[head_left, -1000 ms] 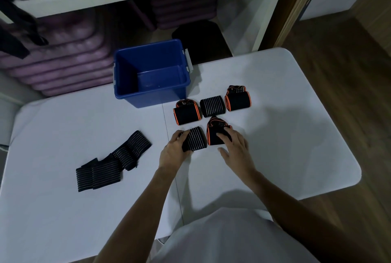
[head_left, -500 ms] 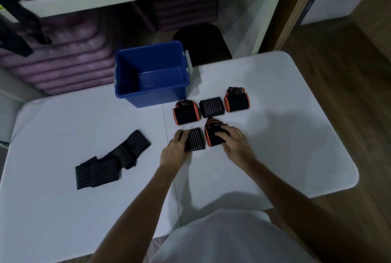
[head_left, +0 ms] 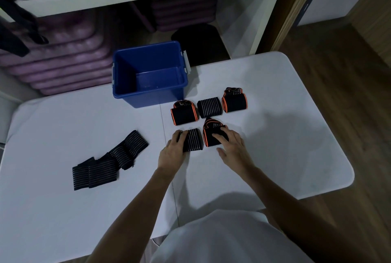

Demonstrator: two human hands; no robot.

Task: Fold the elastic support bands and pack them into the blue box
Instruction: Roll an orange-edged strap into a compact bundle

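Five folded bands sat in a cluster on the white table [head_left: 275, 135], just right of the blue box [head_left: 148, 93], which stood open with nothing visible inside. From the head camera, the left hand [head_left: 172, 152] had its fingers curled over the striped folded band [head_left: 193, 140], while the right hand [head_left: 231, 148] lay with fingers resting flat and slightly spread on the orange-trimmed folded band [head_left: 211, 135]. To lift well, I judged each bundle needed squeezing from both sides so the folds would not spring open. Off to the left, a long striped band [head_left: 110, 161] lay unfolded; nothing blocked the way to the box
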